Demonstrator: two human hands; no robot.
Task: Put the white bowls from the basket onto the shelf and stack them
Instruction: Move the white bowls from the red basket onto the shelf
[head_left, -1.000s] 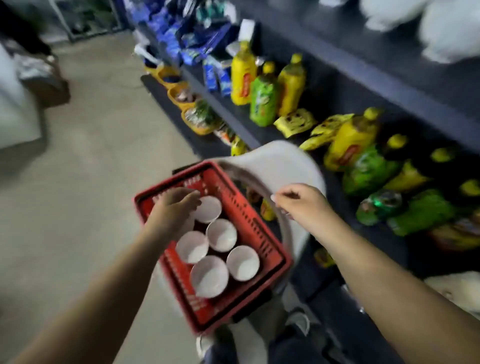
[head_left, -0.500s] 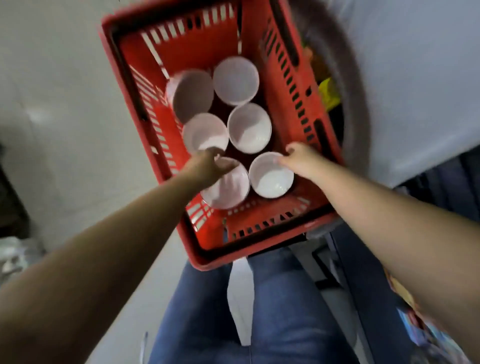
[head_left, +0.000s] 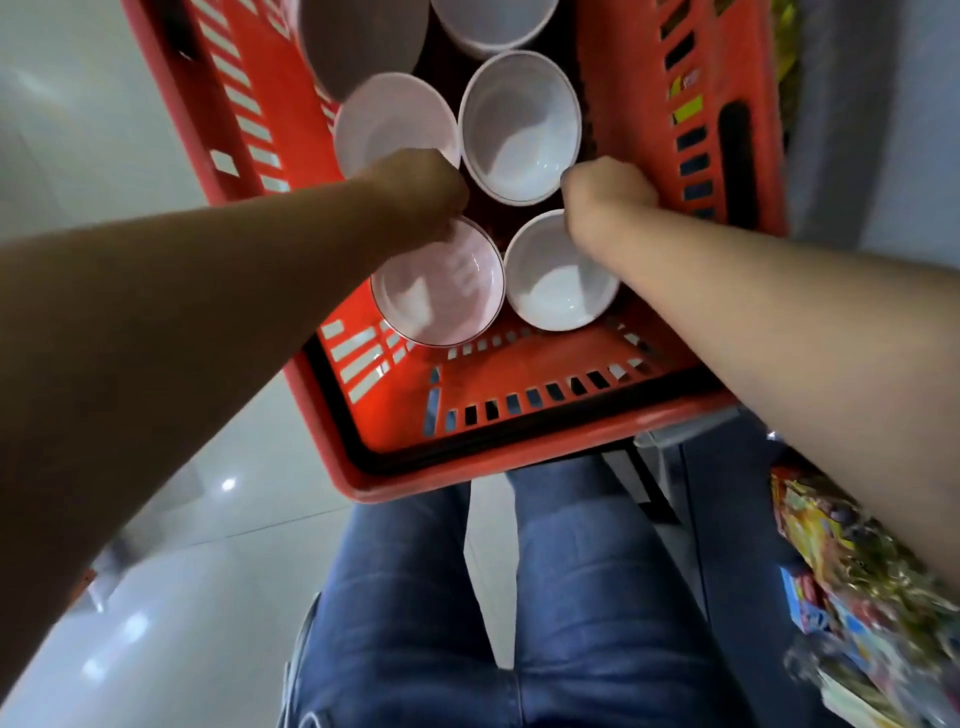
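A red plastic basket (head_left: 467, 467) holds several white bowls, all open side up. My left hand (head_left: 415, 189) curls over the far rim of the near-left bowl (head_left: 436, 306) and grips it. My right hand (head_left: 608, 192) is curled at the far rim of the near-right bowl (head_left: 556, 296), next to the middle-right bowl (head_left: 519, 124). The fingertips of both hands are hidden behind the knuckles. The middle-left bowl (head_left: 389, 119) lies just beyond my left hand. Two more bowls (head_left: 358, 41) sit at the basket's far end, cut off by the frame.
My legs in blue jeans (head_left: 415, 597) are right below the basket. Pale tiled floor (head_left: 156, 571) spreads to the left. Colourful snack packets (head_left: 857, 587) lie on a low shelf at the lower right. The basket's right wall (head_left: 691, 130) stands close to my right hand.
The view has tipped down and closer to the basket. Both hands went from the basket's rim down inside it. They have closed on the two nearest bowls.
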